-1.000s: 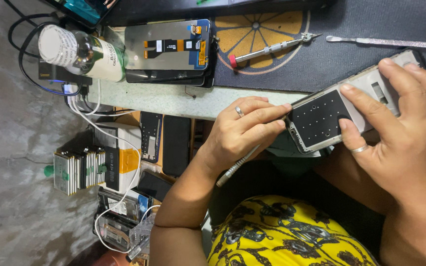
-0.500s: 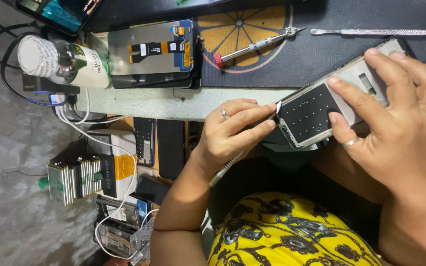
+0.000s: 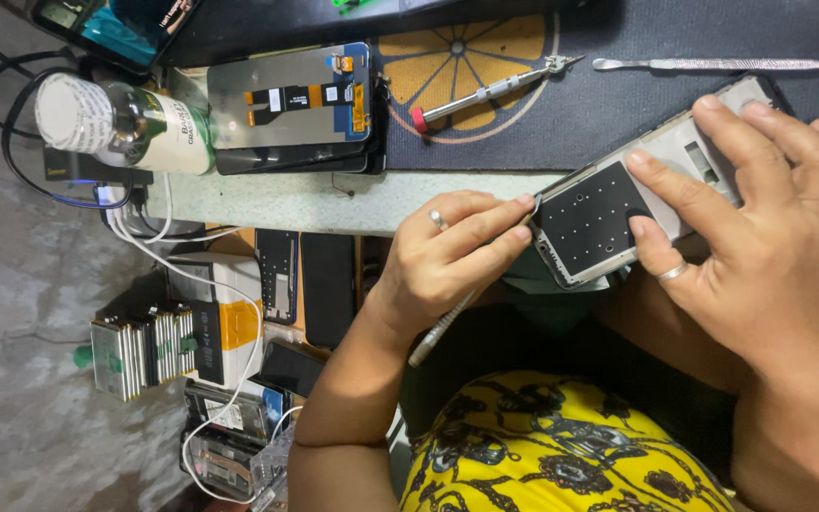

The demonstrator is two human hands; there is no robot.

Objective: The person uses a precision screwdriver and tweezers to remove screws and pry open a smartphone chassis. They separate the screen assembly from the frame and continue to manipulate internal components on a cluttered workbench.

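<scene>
Right hand [image 3: 770, 246] grasps opened phone [image 3: 618, 204] at tabletop [image 3: 334, 201] edge; left hand [image 3: 447, 261], grip clenched on thin tool [image 3: 438, 332], touches its corner.

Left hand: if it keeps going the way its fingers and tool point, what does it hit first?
The left hand points its thin tool at the opened phone held by the right hand; it meets the phone's near corner at once, apparently already touching.

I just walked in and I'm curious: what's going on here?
A person is working on an opened phone at the table's edge. The right hand holds it steady, while the left hand presses a thin tool against its corner. A screwdriver and a spare screen lie nearby.
</scene>
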